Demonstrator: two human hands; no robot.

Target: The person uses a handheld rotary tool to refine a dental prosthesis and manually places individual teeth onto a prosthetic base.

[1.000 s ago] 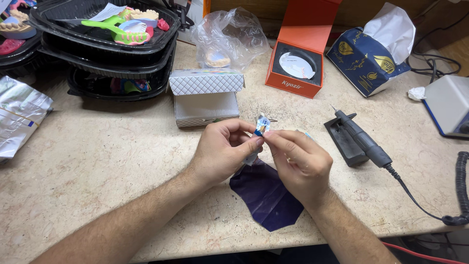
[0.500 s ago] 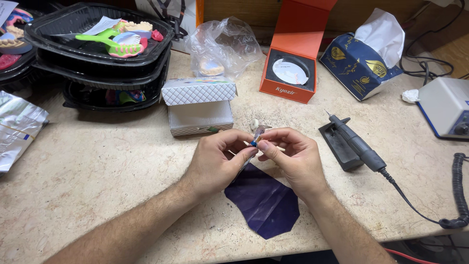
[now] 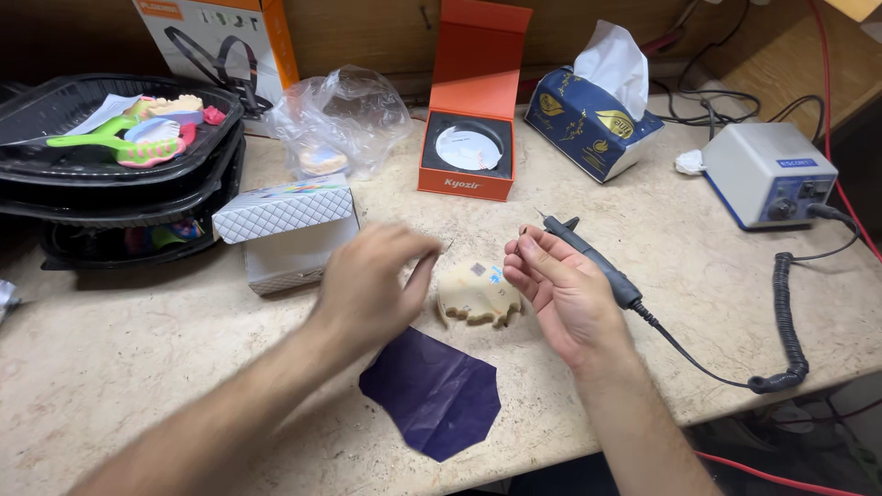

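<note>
A cream plaster dental cast (image 3: pixel 478 294) lies on the desk (image 3: pixel 138 367) between the two hands, touching neither as far as the view shows. The left hand (image 3: pixel 372 285) hovers just left of it, blurred, fingers loosely spread and holding nothing I can make out. The right hand (image 3: pixel 560 289) rests palm-up just right of the cast, fingers curled half open; whether a small piece sits at the fingertips cannot be told. To handle the cast well, it seems best to steady it from both sides with the fingertips on its thick base rather than on the teeth — plaster chips easily. Just below it lies a sheet of dark blue carbon paper (image 3: pixel 432 393), and behind the right hand the black rotary handpiece (image 3: pixel 593 259) rests on its stand, its coiled cord (image 3: pixel 781 321) running to the grey motor unit (image 3: pixel 767 174). A white quilted box (image 3: pixel 285 230), an open orange case (image 3: pixel 470 138) and black trays (image 3: pixel 119 174) crowd the back — the handpiece tip is the nearest hazard.
</note>
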